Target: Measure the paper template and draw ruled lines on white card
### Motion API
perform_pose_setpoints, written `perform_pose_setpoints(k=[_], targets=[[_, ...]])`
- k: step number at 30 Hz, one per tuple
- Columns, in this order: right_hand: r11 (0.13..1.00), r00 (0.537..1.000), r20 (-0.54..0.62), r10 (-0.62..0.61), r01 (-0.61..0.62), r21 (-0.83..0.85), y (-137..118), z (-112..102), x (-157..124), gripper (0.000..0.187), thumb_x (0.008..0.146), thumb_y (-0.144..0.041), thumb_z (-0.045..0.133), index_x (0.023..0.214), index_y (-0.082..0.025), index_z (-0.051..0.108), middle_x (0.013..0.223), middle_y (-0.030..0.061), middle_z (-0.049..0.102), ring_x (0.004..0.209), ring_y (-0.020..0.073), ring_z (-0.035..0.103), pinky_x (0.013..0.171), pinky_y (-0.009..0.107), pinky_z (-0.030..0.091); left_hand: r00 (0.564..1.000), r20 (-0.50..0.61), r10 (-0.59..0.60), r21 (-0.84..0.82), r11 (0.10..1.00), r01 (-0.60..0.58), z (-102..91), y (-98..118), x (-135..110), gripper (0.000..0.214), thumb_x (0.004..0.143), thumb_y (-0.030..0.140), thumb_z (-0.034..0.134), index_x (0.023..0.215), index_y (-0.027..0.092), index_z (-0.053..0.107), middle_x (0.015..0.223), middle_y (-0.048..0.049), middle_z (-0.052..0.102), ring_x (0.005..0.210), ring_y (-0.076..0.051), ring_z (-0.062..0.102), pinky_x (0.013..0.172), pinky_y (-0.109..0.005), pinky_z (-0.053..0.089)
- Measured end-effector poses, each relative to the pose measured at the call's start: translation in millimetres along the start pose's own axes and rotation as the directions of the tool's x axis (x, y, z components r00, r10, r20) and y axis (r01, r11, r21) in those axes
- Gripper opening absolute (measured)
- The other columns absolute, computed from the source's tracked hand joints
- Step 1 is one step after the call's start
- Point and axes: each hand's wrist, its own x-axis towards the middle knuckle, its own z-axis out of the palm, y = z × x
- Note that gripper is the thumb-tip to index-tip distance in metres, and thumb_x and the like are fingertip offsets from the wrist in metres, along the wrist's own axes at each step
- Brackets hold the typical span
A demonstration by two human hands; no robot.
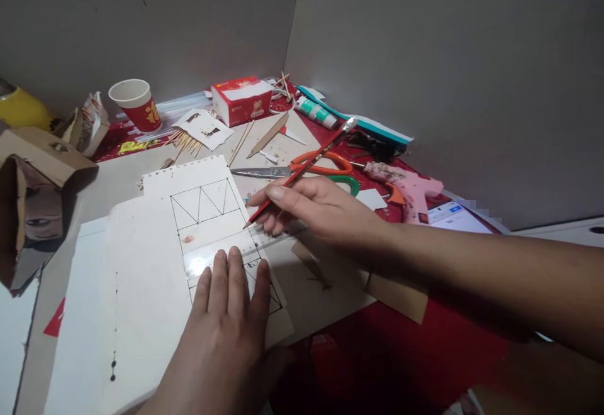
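My left hand lies with fingers stretched out, pressing a clear ruler down on a white sheet of paper. Black lines on the sheet form a rectangle with zigzag triangles, and the ruler crosses it at a slight slant. In my right hand a red and black pencil is gripped between thumb and fingers. Its point meets the paper just above the ruler's edge, near the rectangle's right side. The ruler's right part passes below my right hand. My left fingers and palm hide the lower drawing.
Orange-handled scissors lie just beyond my right hand, beside a pink glue gun and a lit phone. Behind are a red paper cup, a red tissue pack, and wooden sticks. Cut cardboard stands left.
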Motion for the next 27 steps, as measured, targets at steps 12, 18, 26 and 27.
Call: perform_pose_setpoints(k=[12, 18, 26, 27], targets=[[0.961, 0.978, -0.099, 0.181, -0.155, 0.231, 7, -2, 7, 0.025, 0.095, -0.017, 0.054, 0.075, -0.014, 0.070, 0.069, 0.0028, 0.070, 0.059, 0.0081, 0.060, 0.059, 0.019, 0.050, 0.998, -0.006, 0.063, 0.049, 0.997, -0.063, -5.4, -1, 4, 0.086, 0.074, 0.052, 0.068, 0.140, 0.002, 0.046, 0.137, -0.0402, 0.051, 0.124, -0.053, 0.052, 0.089, -0.058, 0.055], [0.945, 0.955, -0.102, 0.277, -0.252, 0.209, 3, -2, 8, 0.028, 0.095, -0.018, 0.056, 0.071, -0.013, 0.070, 0.069, 0.0028, 0.070, 0.059, 0.0074, 0.060, 0.059, 0.017, 0.050, 0.996, 0.031, 0.086, 0.075, 0.993, -0.088, -8.5, -4, 4, 0.086, 0.075, 0.055, 0.065, 0.141, 0.004, 0.046, 0.140, -0.0365, 0.050, 0.127, -0.050, 0.052, 0.091, -0.055, 0.055], [0.951, 0.965, -0.055, 0.258, -0.244, 0.190, 4, -5, 7, 0.024, 0.092, -0.013, 0.055, 0.073, -0.015, 0.070, 0.070, 0.0017, 0.070, 0.064, 0.0076, 0.063, 0.061, 0.015, 0.050, 0.991, 0.075, 0.107, 0.088, 0.990, -0.113, -9.4, -8, 1, 0.084, 0.083, 0.059, 0.056, 0.145, 0.004, 0.042, 0.145, -0.0297, 0.049, 0.132, -0.048, 0.048, 0.098, -0.055, 0.052], [0.956, 0.968, -0.044, 0.248, -0.237, 0.175, 5, -5, 7, 0.023, 0.091, -0.014, 0.055, 0.073, -0.015, 0.070, 0.071, 0.0017, 0.070, 0.065, 0.0080, 0.063, 0.061, 0.015, 0.049, 0.992, 0.066, 0.109, 0.090, 0.989, -0.114, -9.1, -8, 1, 0.084, 0.083, 0.059, 0.057, 0.145, 0.004, 0.043, 0.145, -0.0300, 0.049, 0.132, -0.048, 0.048, 0.097, -0.055, 0.052]])
